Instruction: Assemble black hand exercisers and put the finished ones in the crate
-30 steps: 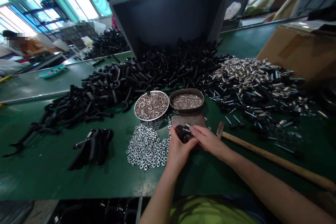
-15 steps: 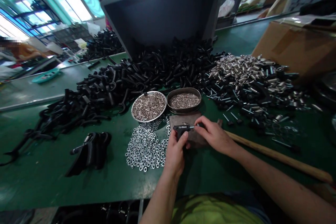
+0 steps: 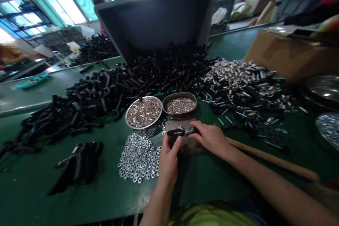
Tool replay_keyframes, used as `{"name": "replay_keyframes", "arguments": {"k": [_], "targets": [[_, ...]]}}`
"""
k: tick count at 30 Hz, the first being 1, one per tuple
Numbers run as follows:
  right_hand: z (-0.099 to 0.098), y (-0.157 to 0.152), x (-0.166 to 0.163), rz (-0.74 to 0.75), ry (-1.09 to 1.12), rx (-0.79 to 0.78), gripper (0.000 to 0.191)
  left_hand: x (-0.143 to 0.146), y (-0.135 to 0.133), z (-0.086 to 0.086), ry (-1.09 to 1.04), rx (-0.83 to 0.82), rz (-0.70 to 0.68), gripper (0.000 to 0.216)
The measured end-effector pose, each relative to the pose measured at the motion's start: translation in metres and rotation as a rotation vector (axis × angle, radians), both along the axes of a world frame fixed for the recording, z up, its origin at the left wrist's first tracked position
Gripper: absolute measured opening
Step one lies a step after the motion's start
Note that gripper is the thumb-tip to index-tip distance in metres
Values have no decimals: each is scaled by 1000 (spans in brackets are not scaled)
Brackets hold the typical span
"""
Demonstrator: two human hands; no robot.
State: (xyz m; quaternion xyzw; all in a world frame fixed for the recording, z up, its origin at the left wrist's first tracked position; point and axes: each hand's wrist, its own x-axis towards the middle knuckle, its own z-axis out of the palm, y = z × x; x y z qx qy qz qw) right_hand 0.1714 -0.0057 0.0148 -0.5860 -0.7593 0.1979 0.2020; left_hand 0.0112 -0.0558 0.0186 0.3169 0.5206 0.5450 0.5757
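My left hand (image 3: 169, 159) is closed around a small black plastic part (image 3: 175, 132) with pale lettering on its side. At that part's right end, my right hand (image 3: 209, 137) pinches a black-headed screw (image 3: 189, 131), its metal shank lined up with the part. How far the shank sits inside cannot be seen. Both hands are above a flat brown-grey block (image 3: 194, 147). A heap of metal nuts (image 3: 139, 155) lies left of my left hand. Behind the hands stand a round metal dish (image 3: 127, 119) of small pins and an oval tin (image 3: 181, 115) of tiny metal pieces.
A long wooden handle (image 3: 275, 159) lies right of the block. Black curved parts (image 3: 148, 74) spill from a tipped grey bin (image 3: 164, 17). Metal sleeves (image 3: 235, 72) and black-headed screws are heaped at right, before a cardboard box (image 3: 280, 51). Several black pieces (image 3: 82, 162) lie at left.
The camera view has shifted a little. My right hand has moved closer to my left, and less of the screw's shank shows between the black part and my fingers.
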Motion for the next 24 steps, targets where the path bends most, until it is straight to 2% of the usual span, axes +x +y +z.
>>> {"name": "replay_keyframes", "arguments": {"k": [3, 6, 8, 10, 13, 16, 17, 18, 19, 22, 24], "targets": [[16, -13, -1, 66, 101, -91, 29, 9, -4, -2, 34, -17, -103, 50], [28, -24, 1, 151, 244, -170, 28, 24, -6, -5, 77, -4, -206, 56], [31, -29, 12, 110, 311, -169, 25, 34, -7, -3, 112, -8, -300, 64], [35, -31, 38, -29, 320, -127, 24, 41, -7, 0, 136, -15, -373, 74], [49, -34, 111, -331, 246, 4, 30, 40, -4, 5, 181, -8, -342, 78], [71, -35, 212, -650, 143, 156, 36, 26, 5, 4, 255, -28, -256, 67], [79, -35, 247, -784, 70, 216, 39, 21, 8, 4, 272, -42, -233, 64], [86, -35, 280, -982, -103, 288, 46, 15, 11, 3, 278, -58, -216, 61], [92, -34, 309, -1060, -159, 306, 53, 11, 14, 2, 276, -77, -203, 58], [104, -28, 373, -1148, -198, 350, 68, 2, 19, 2, 252, -137, -203, 56], [107, -20, 396, -1088, -181, 401, 71, 1, 18, 3, 243, -142, -210, 55]]}}
